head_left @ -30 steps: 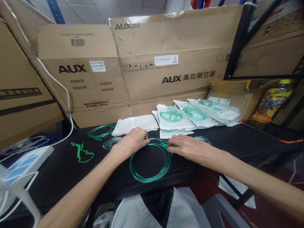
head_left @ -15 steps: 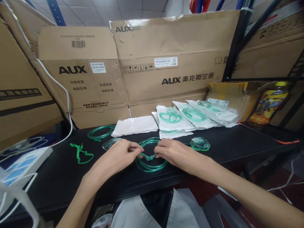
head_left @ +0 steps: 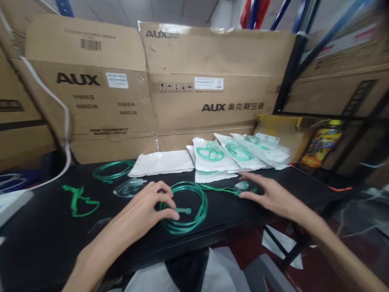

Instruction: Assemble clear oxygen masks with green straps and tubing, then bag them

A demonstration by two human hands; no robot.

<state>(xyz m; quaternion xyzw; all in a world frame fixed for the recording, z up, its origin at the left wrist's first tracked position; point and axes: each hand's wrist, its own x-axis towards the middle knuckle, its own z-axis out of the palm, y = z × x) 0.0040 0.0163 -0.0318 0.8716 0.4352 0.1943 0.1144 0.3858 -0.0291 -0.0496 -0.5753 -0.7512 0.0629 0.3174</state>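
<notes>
A coil of clear green oxygen tubing point(head_left: 199, 219) lies on the black table in front of me. My left hand point(head_left: 152, 205) pinches one end of it between thumb and fingers, and the connector at the tip sticks out to the right. Further right, my right hand point(head_left: 266, 192) reaches with thumb and fingers apart around a small clear plastic mask point(head_left: 242, 185). A thin green cord point(head_left: 217, 187) runs from the mask toward the coil. Another clear mask point(head_left: 129, 187) lies just behind my left hand.
A second green tubing coil point(head_left: 111, 172) and a green strap point(head_left: 77, 200) lie at the left. White packets point(head_left: 161, 162), several with green tubing, line the back before cardboard boxes point(head_left: 206, 105). A drink bottle point(head_left: 322, 144) stands at the right; a white power strip point(head_left: 13, 205) sits far left.
My right hand has let go of the tubing's connector area and moved right to the clear mask, its fingers spreading. My left hand stays at the tube end. The view has shifted slightly.
</notes>
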